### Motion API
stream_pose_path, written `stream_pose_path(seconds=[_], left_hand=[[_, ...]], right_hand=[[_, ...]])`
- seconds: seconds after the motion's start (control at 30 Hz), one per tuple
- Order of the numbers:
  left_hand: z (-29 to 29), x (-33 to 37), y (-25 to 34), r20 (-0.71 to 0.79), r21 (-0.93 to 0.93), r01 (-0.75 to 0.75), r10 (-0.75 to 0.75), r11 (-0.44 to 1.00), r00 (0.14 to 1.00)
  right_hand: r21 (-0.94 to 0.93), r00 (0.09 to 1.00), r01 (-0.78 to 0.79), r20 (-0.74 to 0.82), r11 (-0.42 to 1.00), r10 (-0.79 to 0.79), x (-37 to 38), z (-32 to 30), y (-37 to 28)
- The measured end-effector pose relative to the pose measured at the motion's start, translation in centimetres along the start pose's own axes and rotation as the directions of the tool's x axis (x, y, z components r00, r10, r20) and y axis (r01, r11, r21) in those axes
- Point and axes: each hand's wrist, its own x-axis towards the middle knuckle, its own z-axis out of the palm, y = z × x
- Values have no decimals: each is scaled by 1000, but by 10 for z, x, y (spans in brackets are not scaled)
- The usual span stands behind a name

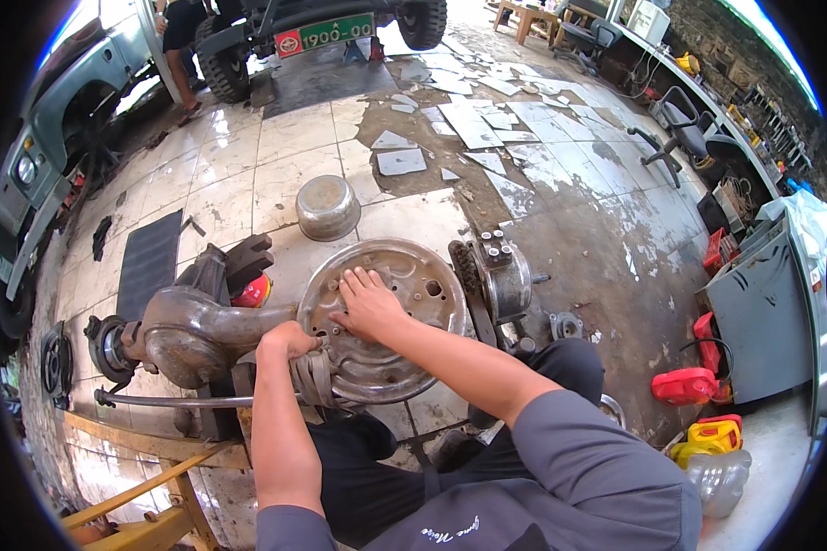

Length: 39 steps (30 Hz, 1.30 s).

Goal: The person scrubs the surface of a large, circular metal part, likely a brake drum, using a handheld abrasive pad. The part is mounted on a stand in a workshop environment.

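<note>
A round metal brake backing plate [404, 363], with a raised rim, holes and bolts, is in front of me at the end of an axle housing [193, 326]. My right hand [368, 303] lies on its face, palm down, fingers stretched out. My left hand [289, 340] is bent at the plate's left edge beside the axle tube, its thumb pointing right. Its curled fingers are mostly hidden, so what they grip does not show. Grey straps or cloth [312, 376] hang just below that hand.
A metal bowl [328, 208] sits beyond the plate. To the right are a greasy metal assembly [504, 280] and a red canister [685, 387]. A metal rod [184, 401] runs below the axle, near a yellow frame [147, 533]. Broken tiles [473, 126] cover the far floor; vehicles stand behind.
</note>
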Motion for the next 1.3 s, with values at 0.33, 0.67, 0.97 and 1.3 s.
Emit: stream_pose_path(seconds=[0.33, 0.67, 0.97, 1.3], left_hand=[[8, 14, -9, -33, -31, -14, 13, 999, 999], [1, 10, -3, -16, 21, -44, 44, 999, 999], [7, 19, -10, -16, 52, -100, 100, 994, 995], [-1, 12, -1, 36, 27, -3, 2, 1000, 999]], right_hand=[[-3, 999, 44, 0, 999, -44, -1, 3, 3], [12, 989, 121, -93, 993, -119, 8, 14, 18], [151, 977, 39, 199, 988, -70, 10, -67, 28], [-196, 992, 3, 126, 981, 23, 95, -115, 23]])
